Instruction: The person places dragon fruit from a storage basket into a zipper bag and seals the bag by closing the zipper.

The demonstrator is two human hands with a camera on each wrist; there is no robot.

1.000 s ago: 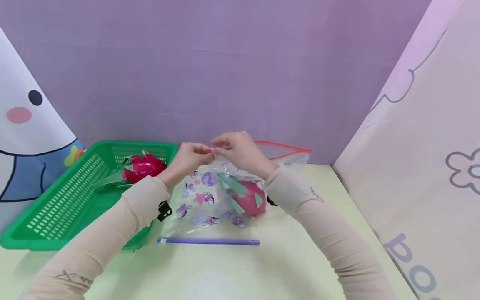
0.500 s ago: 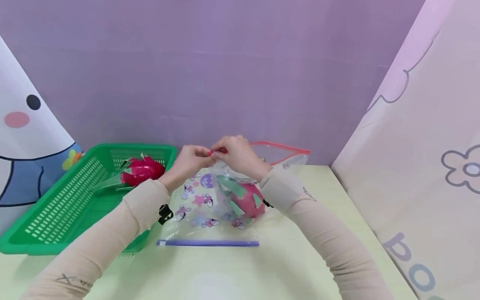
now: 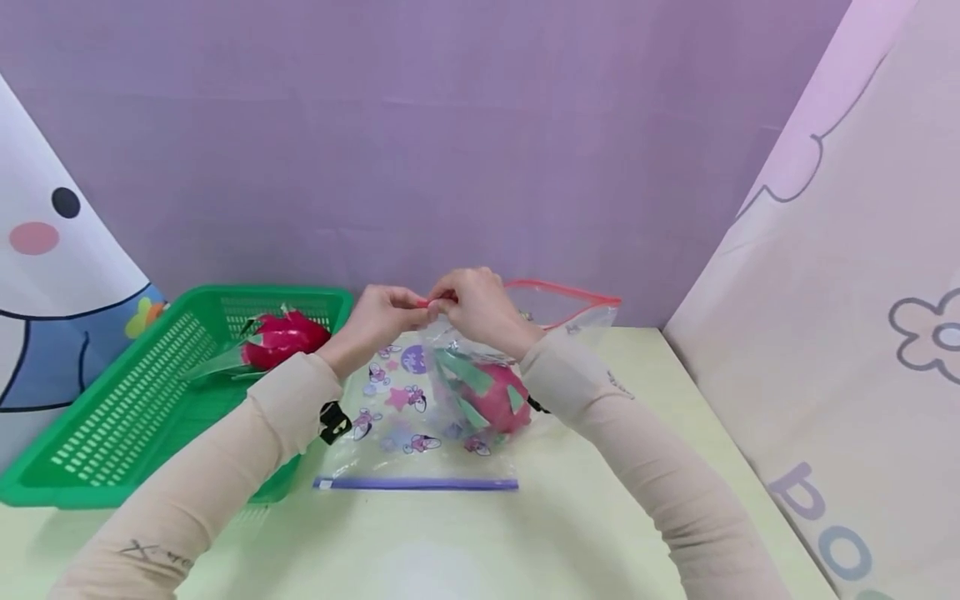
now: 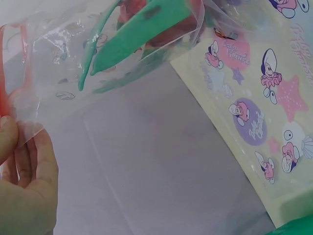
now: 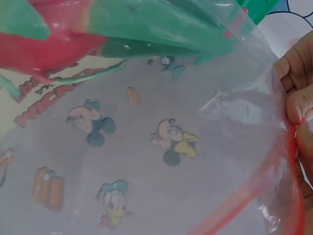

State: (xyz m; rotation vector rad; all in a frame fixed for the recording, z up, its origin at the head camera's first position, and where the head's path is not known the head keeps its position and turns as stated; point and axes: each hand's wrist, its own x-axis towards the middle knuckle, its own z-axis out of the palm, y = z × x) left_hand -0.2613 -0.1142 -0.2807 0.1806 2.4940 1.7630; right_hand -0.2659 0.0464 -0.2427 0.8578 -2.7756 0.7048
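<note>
My left hand (image 3: 375, 321) and right hand (image 3: 483, 308) meet near the back of the table in the head view. Both pinch one end of the red zip of a clear zip bag (image 4: 49, 58), fingertips almost together. From there the zip's far end (image 3: 577, 292) stretches right, its mouth gaping. Inside hangs a dragon fruit (image 3: 501, 400), pink with long green scales, visible through the film. Cartoon figures are printed on this bag, as the right wrist view shows. Beneath it, a second printed zip bag (image 3: 360, 458) with a purple zip (image 3: 420, 484) lies flat.
On the left stands a green plastic basket (image 3: 45, 483) with another dragon fruit (image 3: 281, 340) in it. A purple backdrop (image 3: 480, 150) rises behind the pale table (image 3: 600, 517), and a printed panel (image 3: 817, 333) borders the right side.
Both hands stay at the same end of the red zip, with only slight shifts of the fingers. The bags and basket keep their places.
</note>
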